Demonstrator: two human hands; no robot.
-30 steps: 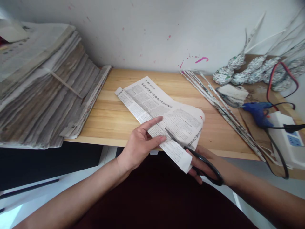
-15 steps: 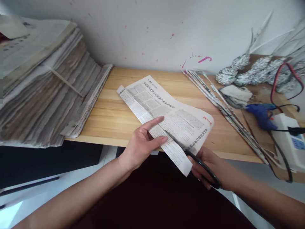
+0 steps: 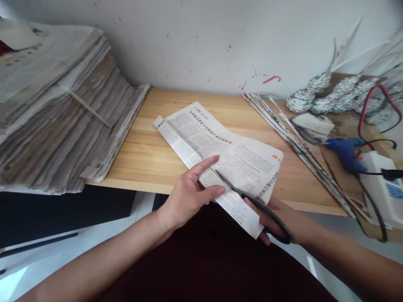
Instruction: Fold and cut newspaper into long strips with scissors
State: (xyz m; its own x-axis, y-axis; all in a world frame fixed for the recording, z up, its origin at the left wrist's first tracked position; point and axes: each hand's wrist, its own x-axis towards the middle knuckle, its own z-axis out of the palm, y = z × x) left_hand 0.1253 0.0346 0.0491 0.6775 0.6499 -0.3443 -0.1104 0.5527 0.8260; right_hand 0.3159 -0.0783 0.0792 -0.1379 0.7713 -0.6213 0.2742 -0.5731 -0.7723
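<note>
A printed newspaper sheet (image 3: 214, 138) lies slantwise over the front edge of the wooden table, with a narrow strip along its near side partly cut free. My left hand (image 3: 192, 186) is closed on that near side, forefinger on top of the paper and thumb on the strip. Black-handled scissors (image 3: 267, 212) sit in my right hand (image 3: 280, 218), their blade lying along the cut between sheet and strip. The strip's loose end hangs beyond the table edge. Some of my right fingers are hidden under the paper and the handle.
A tall tied stack of newspapers (image 3: 75, 109) stands at the left. Rolled paper sticks (image 3: 289, 142) lie on the right of the table (image 3: 145, 155). Beyond them are woven paper pieces (image 3: 336, 94), a blue glue gun (image 3: 344, 151) and a white power strip (image 3: 380, 180) with cables.
The scissors have moved slightly up and left along the paper, and the cut strip's loose end has swung lower and to the right. My left hand keeps its grip.
</note>
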